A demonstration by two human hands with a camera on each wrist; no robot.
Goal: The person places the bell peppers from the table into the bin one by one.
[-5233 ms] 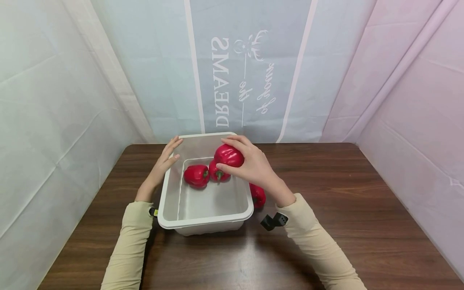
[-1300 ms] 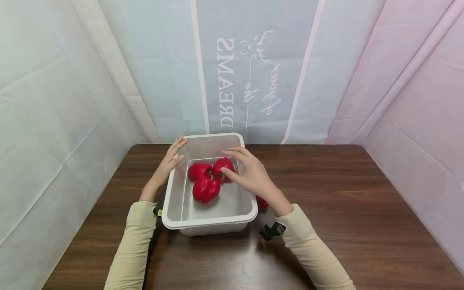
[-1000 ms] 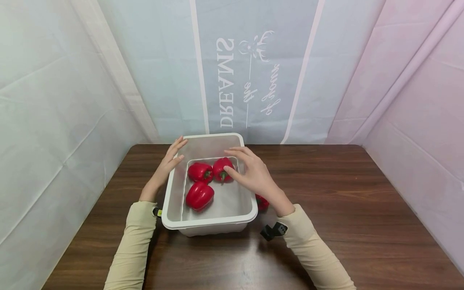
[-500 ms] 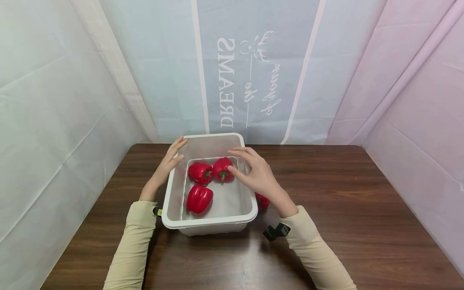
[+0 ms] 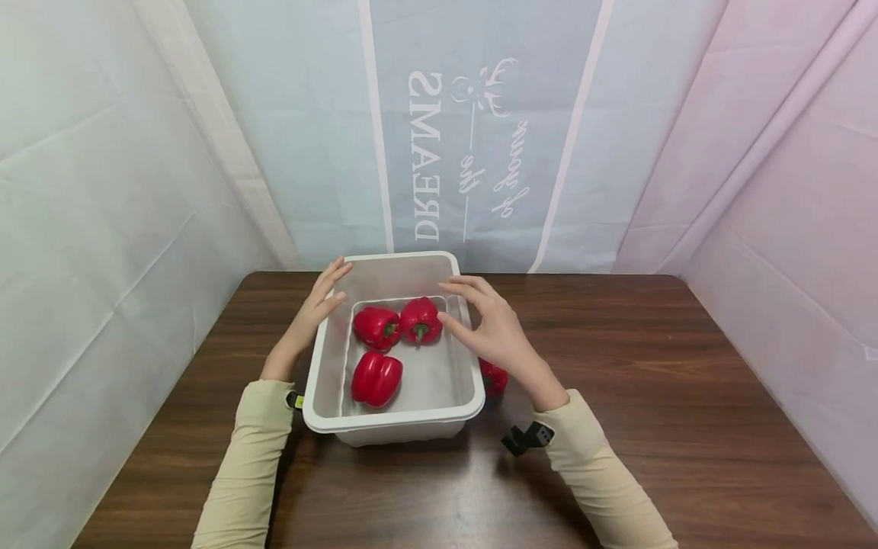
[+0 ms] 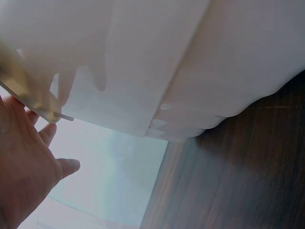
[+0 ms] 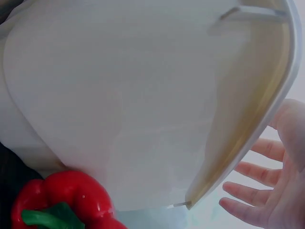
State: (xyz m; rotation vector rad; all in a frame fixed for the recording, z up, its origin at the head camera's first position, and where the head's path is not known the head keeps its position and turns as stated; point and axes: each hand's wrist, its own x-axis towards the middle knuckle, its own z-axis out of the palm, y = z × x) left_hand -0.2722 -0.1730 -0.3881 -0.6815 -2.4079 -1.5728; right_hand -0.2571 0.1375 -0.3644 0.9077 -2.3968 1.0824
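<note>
A white plastic bin point(image 5: 394, 419) stands on the table with three red bell peppers inside. Two of them, a left pepper point(image 5: 376, 326) and a right pepper point(image 5: 420, 320), lie side by side toward the back; the front pepper point(image 5: 376, 378) rests nearer me on the left. My left hand point(image 5: 309, 320) rests at the bin's left rim, fingers extended. Over the right rim hovers my right hand point(image 5: 497, 328), fingers spread and holding nothing. Outside the bin, below that hand, sits another red pepper point(image 5: 494, 378), green-stemmed in the right wrist view point(image 7: 71, 200) and partly hidden in the head view.
The dark wooden table point(image 5: 652, 396) extends on both sides of the bin. A pale blue cloth backdrop point(image 5: 466, 152) with white lettering hangs behind the table, and white cloth walls point(image 5: 123, 229) flank it.
My right hand has let go of the pepper it held over the bin. That pepper rolled to the front left inside. The right hand then drifted right; the left hand stays at the rim.
</note>
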